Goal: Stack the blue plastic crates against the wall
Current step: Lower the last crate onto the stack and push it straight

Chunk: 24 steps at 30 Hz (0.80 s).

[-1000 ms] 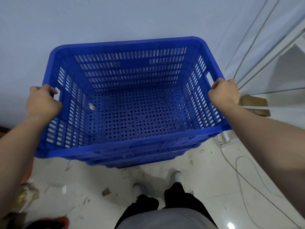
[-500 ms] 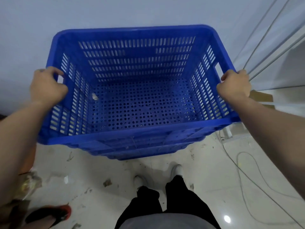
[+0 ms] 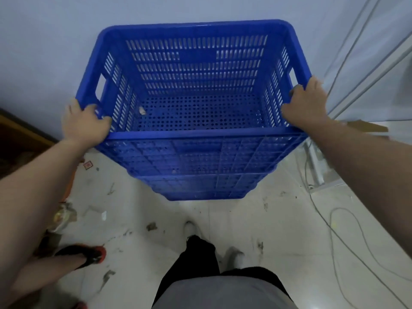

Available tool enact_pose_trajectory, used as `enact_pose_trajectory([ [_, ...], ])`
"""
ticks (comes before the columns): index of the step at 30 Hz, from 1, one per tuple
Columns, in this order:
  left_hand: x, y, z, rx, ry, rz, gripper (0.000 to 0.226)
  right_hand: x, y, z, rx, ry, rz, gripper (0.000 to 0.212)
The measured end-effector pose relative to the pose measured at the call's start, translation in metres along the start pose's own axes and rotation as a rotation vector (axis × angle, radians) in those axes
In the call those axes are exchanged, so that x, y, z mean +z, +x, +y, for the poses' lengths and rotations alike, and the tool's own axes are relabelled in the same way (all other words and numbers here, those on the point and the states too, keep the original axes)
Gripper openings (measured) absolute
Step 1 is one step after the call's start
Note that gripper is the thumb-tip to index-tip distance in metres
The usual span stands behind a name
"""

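Top blue slotted plastic crate sits nested on a stack of matching crates, right up by the pale wall. Left hand and right hand both curl over its near rim corners.

No text, brand, number or sign can be read anywhere in the head view. The blue crate has a plain solid patch on its far wall among the slots, and nothing printed on it can be made out. A small scrap lies on the floor near the crate's lower left corner (it bears a reddish square outline, perhaps a mark, too small and blurred to read).
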State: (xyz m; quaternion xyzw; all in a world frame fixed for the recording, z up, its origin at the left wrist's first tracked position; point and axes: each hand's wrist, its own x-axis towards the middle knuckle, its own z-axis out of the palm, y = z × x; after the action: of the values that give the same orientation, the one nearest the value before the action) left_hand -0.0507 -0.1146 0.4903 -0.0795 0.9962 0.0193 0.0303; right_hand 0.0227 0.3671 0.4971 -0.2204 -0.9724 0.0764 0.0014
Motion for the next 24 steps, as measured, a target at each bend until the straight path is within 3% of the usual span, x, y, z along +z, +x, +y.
enact_pose_trajectory([
  [3, 0.007, -0.034, 0.012, 0.053, 0.048, -0.001, 0.061, 0.007, -0.017, 0.006, -0.103, -0.004, -0.016, 0.035],
  [9, 0.009, -0.074, 0.083, 0.006, -0.047, 0.099, 0.054, 0.015, -0.068, -0.055, -0.252, 0.048, -0.026, 0.055],
  [12, 0.015, -0.080, 0.101, 0.073, -0.053, 0.108, 0.053, 0.022, -0.081, -0.090, -0.355, 0.011, -0.029, 0.055],
  [21, 0.023, -0.080, 0.089, 0.189, -0.122, 0.159, 0.053, 0.032, -0.084, -0.085, -0.360, -0.025, 0.052, 0.054],
  [24, 0.016, -0.068, 0.091, 0.162, -0.133, 0.089, 0.057, 0.024, -0.077, -0.090, -0.322, 0.012, 0.054, 0.050],
])
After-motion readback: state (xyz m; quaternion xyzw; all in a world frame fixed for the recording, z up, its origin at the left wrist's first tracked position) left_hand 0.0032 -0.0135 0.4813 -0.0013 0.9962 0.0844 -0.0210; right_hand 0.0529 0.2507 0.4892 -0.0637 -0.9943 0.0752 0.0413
